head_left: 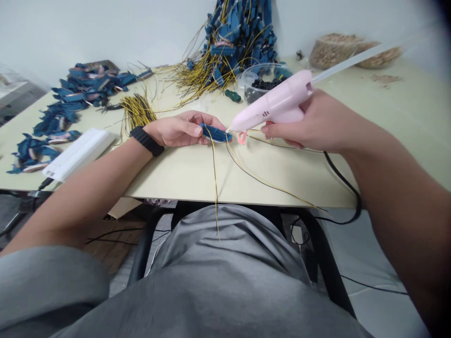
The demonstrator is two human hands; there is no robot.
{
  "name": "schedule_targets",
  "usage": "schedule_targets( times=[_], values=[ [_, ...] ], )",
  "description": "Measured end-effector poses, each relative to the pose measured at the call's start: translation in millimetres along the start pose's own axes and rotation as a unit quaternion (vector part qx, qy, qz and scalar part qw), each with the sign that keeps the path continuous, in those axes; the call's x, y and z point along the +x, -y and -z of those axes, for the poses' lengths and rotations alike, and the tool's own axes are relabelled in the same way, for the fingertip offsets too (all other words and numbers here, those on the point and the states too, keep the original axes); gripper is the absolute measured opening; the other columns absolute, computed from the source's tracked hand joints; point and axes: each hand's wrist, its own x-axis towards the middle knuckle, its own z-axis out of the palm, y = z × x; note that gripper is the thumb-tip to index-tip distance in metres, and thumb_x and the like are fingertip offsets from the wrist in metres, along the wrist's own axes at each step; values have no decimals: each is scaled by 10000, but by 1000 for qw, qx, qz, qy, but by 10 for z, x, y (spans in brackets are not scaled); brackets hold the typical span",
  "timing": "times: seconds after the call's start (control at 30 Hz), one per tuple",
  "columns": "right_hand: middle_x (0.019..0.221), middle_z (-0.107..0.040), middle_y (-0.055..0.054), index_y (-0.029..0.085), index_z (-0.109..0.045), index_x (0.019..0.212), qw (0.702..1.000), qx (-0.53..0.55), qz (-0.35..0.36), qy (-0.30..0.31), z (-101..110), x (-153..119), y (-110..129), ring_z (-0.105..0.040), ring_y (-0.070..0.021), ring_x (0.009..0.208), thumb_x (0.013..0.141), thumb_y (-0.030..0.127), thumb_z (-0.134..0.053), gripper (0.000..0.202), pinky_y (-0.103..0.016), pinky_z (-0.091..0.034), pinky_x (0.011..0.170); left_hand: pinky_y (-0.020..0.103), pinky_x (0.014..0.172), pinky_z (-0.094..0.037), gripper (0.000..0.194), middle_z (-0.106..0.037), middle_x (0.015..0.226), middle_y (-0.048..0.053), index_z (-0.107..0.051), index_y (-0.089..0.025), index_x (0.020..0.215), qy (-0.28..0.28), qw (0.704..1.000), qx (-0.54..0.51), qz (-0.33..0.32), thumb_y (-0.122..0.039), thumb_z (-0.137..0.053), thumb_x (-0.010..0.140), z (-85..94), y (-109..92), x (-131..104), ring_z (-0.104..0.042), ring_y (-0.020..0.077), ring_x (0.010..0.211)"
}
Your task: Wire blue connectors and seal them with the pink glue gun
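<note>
Between the thumb and fingers of my left hand (185, 129) is a small blue fabric-wrapped piece (216, 133), held above the table. Yellow and black wires (213, 164) trail from it, some hanging past the table's front edge. My right hand (310, 124) is wrapped round a pale pink glue gun (271, 103). A long translucent glue stick (347, 61) juts from the gun's back. Its nozzle is at the right end of the blue piece; whether it touches cannot be made out.
Blue pieces (82, 84) lie heaped at left, with more piled at the back (239, 33). A bundle of yellow wires (137, 110), a white box (79, 152), a tub of black bits (260, 84), a green object (233, 96) and a bowl of brownish bits (333, 49) are on the table. A black cord (340, 173) loops at right.
</note>
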Motion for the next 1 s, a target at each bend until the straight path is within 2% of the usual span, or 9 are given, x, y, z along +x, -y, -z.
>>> schedule_targets(
  times=[0.1,0.27,0.4,0.57,0.67,0.87,1.0],
  values=[
    [726,-639,-38,257,-671,781,1000,-17,-10,-9,-1,4,-3,-572,-223,696,980,283,-928,327,-422,-467,699,293,839,-698,821,-936,1250,157,-951,-196,1241,1,1000,-1,-4,-732,-1155,655,4,14,0,-889,263,976],
    [773,-666,-40,263,-707,822,1000,-14,-6,-5,-16,1,36,-598,-243,739,972,254,-920,261,-426,-493,714,262,816,-664,831,-932,1172,126,-931,-165,1245,2,1000,-7,5,-707,-1169,660,-25,-24,1,-850,208,915],
    [728,-650,-20,264,-700,817,1000,-5,2,0,-16,1,55,-561,-219,700,959,232,-929,271,-412,-437,684,256,814,-641,838,-923,1163,111,-925,-143,1262,5,1000,-17,21,-682,-1180,672,-33,-54,0,-804,162,861],
    [674,-639,-17,262,-700,798,1000,15,7,13,1,-3,44,-553,-213,669,950,347,-976,326,-418,-398,657,265,774,-623,801,-910,1112,111,-946,-152,1213,-1,1000,-17,19,-639,-1205,633,-64,-58,6,-770,158,801],
    [670,-641,-18,267,-717,824,1000,19,6,17,1,-7,45,-552,-218,655,936,328,-959,273,-413,-381,642,238,777,-612,752,-906,1107,89,-953,-175,1197,-2,1000,-20,14,-600,-1206,631,-86,-52,12,-760,133,802],
    [669,-632,-18,278,-675,791,999,31,17,31,6,-14,30,-542,-207,630,947,330,-939,310,-409,-386,632,285,809,-650,760,-908,1050,120,-947,-173,1178,-18,1000,5,18,-557,-1214,579,-64,-46,15,-835,222,874],
    [651,-625,-19,269,-653,743,998,41,25,35,16,-14,7,-518,-186,618,957,331,-930,355,-410,-374,631,291,801,-647,800,-895,1021,114,-944,-152,1199,-19,1000,1,15,-604,-1214,596,-51,-43,9,-818,211,834]
  ],
)
